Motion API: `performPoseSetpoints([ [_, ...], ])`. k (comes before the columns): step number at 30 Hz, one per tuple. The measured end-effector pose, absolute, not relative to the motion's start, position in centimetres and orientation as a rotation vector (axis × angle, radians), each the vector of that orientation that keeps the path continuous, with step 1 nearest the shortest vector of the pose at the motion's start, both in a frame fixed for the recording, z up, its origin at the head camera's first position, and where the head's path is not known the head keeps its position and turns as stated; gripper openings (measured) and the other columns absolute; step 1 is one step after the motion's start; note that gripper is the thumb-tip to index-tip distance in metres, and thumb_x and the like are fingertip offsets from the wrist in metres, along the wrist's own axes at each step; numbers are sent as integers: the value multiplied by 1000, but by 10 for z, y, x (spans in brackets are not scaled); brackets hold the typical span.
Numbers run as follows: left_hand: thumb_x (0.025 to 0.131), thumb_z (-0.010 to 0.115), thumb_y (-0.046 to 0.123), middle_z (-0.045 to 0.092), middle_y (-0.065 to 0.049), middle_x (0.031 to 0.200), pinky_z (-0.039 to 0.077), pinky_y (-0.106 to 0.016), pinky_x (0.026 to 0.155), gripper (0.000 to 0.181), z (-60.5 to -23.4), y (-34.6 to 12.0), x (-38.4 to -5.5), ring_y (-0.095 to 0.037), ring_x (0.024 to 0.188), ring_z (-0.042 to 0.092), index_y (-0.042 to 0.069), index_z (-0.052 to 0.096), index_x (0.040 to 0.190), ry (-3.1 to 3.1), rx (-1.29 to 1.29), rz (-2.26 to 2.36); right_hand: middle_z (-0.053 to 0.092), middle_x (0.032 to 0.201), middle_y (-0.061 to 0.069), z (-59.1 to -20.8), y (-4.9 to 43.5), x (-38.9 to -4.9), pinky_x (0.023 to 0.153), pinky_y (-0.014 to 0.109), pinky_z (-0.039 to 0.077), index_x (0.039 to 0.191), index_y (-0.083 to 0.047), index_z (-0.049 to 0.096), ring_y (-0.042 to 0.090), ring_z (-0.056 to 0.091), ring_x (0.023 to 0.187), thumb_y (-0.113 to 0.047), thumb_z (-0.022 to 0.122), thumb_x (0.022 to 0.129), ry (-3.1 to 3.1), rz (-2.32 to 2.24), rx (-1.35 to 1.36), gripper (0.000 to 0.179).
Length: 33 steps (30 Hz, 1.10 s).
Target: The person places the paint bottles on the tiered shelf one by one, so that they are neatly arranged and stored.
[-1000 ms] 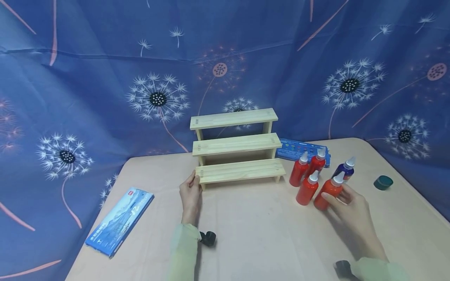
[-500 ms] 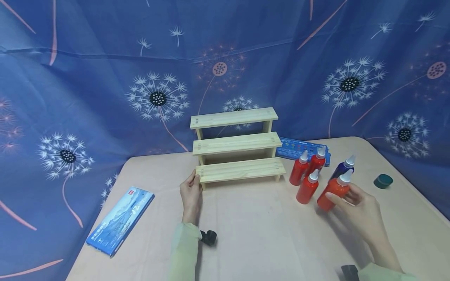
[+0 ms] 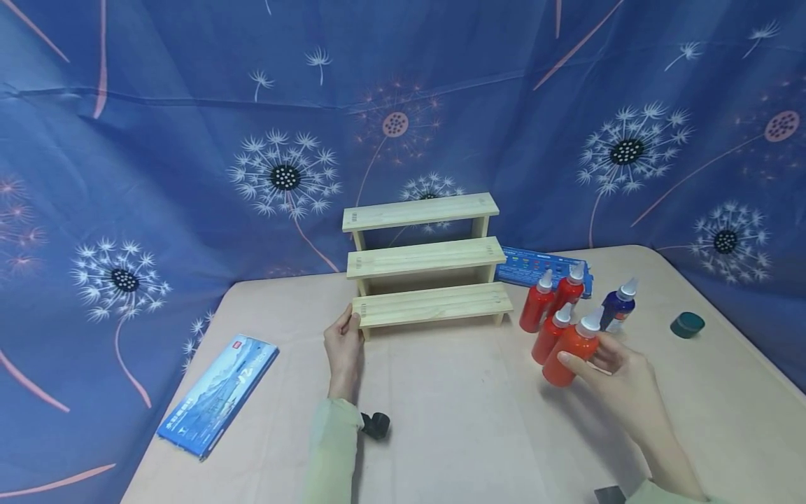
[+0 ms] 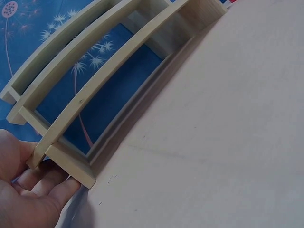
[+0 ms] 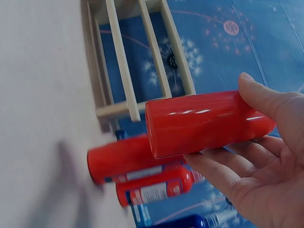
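My right hand [image 3: 632, 381] holds an orange-red squeeze bottle [image 3: 569, 358] with a white pointed nozzle, tilted slightly, its shadow apart from it on the table. Thumb on one side and fingers on the other grip this bottle in the right wrist view. Three more red bottles stand close by; the held one overlaps the front red bottle [image 3: 546, 341]. Behind my right hand is a dark blue bottle [image 3: 618, 308]. My left hand [image 3: 343, 350] grips the left end of the lowest board of a three-tier wooden step shelf [image 3: 434, 306], fingers curled beneath in the left wrist view.
At the left lies a flat blue box [image 3: 217, 395]. Another blue box [image 3: 525, 269] lies behind the red bottles, beside the shelf. A dark green round object [image 3: 687, 325] sits at the right. A blue dandelion-print cloth [image 3: 403, 84] hangs behind the table.
My right hand first shifts the orange-red bottle a little right and up, then brings it left and nearer, in front of the front red bottle. My left hand keeps its grip on the shelf.
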<state>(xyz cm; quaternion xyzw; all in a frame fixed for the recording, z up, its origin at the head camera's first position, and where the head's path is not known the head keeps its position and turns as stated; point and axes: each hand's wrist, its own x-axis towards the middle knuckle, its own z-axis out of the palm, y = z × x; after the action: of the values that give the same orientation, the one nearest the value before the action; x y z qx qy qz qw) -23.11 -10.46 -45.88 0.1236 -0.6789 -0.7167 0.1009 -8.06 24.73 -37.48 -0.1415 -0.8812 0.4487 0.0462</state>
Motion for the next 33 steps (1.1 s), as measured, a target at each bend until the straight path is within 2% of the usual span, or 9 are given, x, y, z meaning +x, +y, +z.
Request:
performPoseSetpoints([
  [7,101,52,9,53,-22,137,52,-37,97,38,-458,-104,-230,-30,125,54,2,51,139,-1994,379,-2114,53,135,30,-374,224,-86,91,53,51,144,-1,44,49,53,121,-36,73,88,-2665,1358,-277,72],
  [12,101,53,9,53,-22,138,52,-36,96,39,-460,-105,-231,-31,125,54,2,51,139,-2002,380,-2117,55,136,26,-372,213,-91,92,51,54,143,-4,46,46,56,120,-37,72,88,-2662,1381,-242,69],
  [17,101,53,9,52,-23,138,53,-34,96,39,-461,-104,-231,-31,125,55,0,50,139,-1978,366,-2128,54,137,25,-371,204,-97,96,53,51,144,-5,45,45,54,123,-42,72,87,-2663,1399,-263,73],
  [22,100,54,9,54,-26,134,54,-33,94,38,-460,-103,-231,-32,121,58,-2,52,137,-1947,344,-2118,56,134,25,-371,199,-105,98,53,49,141,-4,48,45,54,122,-37,73,88,-2627,1370,-226,68],
  [28,101,54,10,55,-20,136,54,-35,95,38,-460,-103,-233,-27,123,56,3,52,138,-1995,387,-2105,59,132,25,-372,193,-115,96,48,49,139,-2,51,43,57,120,-33,73,89,-2580,1353,-171,63],
  [33,100,54,10,55,-20,135,56,-31,92,38,-460,-104,-233,-27,123,56,4,52,138,-2009,408,-2095,61,129,24,-371,187,-124,96,47,49,137,-3,52,41,59,118,-31,73,89,-2532,1349,-131,59],
])
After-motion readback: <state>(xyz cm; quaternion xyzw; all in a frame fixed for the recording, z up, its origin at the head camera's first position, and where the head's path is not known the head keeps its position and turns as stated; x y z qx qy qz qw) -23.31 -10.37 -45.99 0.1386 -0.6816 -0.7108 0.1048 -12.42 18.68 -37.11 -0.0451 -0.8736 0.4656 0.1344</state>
